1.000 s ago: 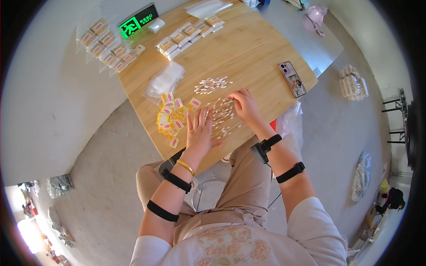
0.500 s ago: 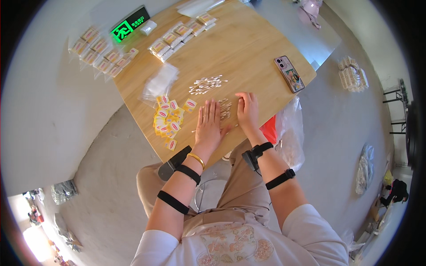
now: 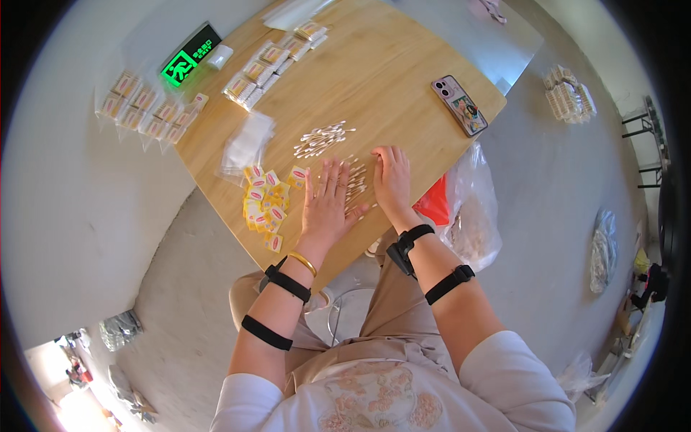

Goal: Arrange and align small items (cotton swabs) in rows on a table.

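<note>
My left hand lies palm down with its fingers spread on the wooden table. Just to its right is a loose group of cotton swabs, which its thumb and fingers border. On the far side of that group, my right hand rests on the table with its fingers curled and pressed together; anything under them is hidden. Beyond both hands lies a second pile of cotton swabs. Left of my left hand is a heap of small yellow-and-white cards, with one card apart from it.
Clear plastic bags lie behind the cards. Filled packs stand in rows at the back, and more packs line the left edge. A phone lies at the right edge. A clear plastic bag hangs below it.
My left hand has spread its fingers and its thumb has moved away from them. My right hand stays beside the swabs. The whole view has shifted a little.
</note>
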Available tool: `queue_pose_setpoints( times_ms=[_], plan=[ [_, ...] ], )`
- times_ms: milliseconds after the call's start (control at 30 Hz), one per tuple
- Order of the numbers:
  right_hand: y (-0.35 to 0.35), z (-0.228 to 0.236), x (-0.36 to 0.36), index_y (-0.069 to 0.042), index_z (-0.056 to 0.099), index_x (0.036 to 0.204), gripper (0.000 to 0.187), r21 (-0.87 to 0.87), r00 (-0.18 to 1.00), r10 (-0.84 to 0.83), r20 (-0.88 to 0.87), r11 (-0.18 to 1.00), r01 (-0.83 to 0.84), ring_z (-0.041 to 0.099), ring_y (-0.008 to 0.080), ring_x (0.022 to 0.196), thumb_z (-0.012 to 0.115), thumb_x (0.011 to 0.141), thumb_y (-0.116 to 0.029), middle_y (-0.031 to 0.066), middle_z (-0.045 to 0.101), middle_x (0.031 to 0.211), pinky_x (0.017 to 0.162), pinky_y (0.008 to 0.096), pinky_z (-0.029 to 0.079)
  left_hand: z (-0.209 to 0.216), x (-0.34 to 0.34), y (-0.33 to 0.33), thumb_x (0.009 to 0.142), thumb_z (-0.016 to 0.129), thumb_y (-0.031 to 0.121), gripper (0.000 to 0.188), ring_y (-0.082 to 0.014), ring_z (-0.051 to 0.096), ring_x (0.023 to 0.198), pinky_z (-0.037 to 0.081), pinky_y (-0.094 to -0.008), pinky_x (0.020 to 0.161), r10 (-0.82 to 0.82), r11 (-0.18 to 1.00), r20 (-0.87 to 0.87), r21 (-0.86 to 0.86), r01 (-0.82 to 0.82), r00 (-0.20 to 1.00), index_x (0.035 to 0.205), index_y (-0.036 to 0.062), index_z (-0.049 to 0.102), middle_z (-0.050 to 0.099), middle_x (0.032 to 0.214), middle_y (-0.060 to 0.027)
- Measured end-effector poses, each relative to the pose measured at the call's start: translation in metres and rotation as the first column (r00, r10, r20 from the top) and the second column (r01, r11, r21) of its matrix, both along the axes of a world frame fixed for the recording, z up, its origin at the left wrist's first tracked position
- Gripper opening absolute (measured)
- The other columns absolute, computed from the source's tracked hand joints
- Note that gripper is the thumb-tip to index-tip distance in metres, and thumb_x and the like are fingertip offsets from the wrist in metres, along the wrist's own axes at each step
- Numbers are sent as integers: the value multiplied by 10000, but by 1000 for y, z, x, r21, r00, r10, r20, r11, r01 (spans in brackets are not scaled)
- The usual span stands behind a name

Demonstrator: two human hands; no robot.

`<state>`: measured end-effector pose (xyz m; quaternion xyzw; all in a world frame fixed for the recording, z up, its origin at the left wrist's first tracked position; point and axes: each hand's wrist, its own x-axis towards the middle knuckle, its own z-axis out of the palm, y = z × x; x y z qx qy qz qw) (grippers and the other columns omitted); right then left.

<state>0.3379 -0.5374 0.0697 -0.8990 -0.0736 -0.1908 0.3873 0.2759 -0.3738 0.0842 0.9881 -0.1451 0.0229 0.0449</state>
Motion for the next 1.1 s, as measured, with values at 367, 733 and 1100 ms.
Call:
queue_pose_setpoints(
  times_ms=[367,733,1100],
  plan=[
    [0,-3,2,-76,575,1021,155,-5,999,-14,33,1000,14,554,336,964,557,878,-17,129,577,964,856,434,432,4,5,1,949,388,670,926,-287,119,1540,6,-597,1206,-53,998,17,40,52,998,1564,-3,217,196,1647,-145],
    [2,-3,1,-86,579,1010,184,-24,999,-34,25,999,35,556,324,955,591,838,-20,114,574,952,857,429,440,4,-3,-2,964,394,636,912,-308,138,1535,13,-581,1211,-75,997,-72,-11,74,995,1548,-43,220,193,1641,-178],
    [1,1,1,-89,583,1004,189,-12,999,-35,24,999,36,558,308,973,607,824,-38,98,569,956,858,424,437,0,-11,-10,953,420,641,950,-337,118,1534,21,-567,1215,-103,995,-87,-14,102,991,1557,-49,170,163,1640,-212]
  ],
)
